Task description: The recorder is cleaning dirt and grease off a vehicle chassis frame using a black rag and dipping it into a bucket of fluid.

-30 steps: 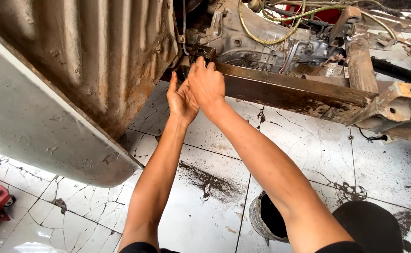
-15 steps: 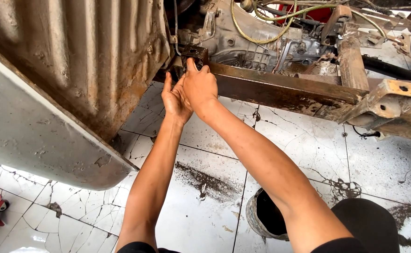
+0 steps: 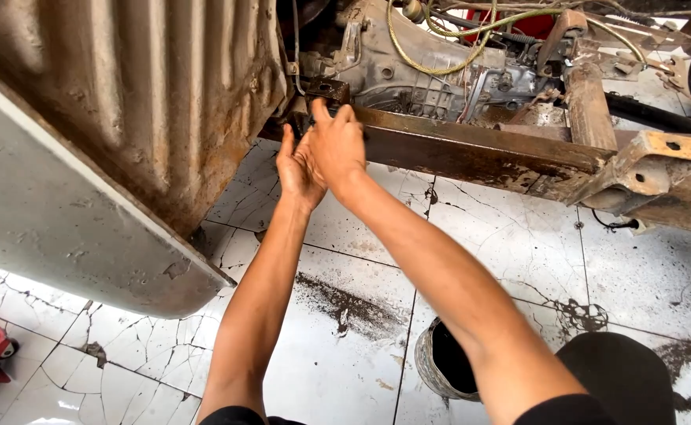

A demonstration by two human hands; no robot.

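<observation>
Both hands raised to dark mounting bracket (image 3: 326,93) at end of rusty frame rail (image 3: 471,149), beside rusted underbody panel (image 3: 148,94). Left hand (image 3: 298,169) grip against bracket underside, closure unclear. Right hand (image 3: 337,145) fingers together, pressed flat on bracket. Gearbox (image 3: 432,79) behind rail. Cracked tiled floor (image 3: 345,260) below.

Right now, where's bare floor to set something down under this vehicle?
Free: white tiles right of the right hand's forearm, below the rusty frame rail. Smaller patch between floor panel and left hand. Crowded around the gearbox.
</observation>
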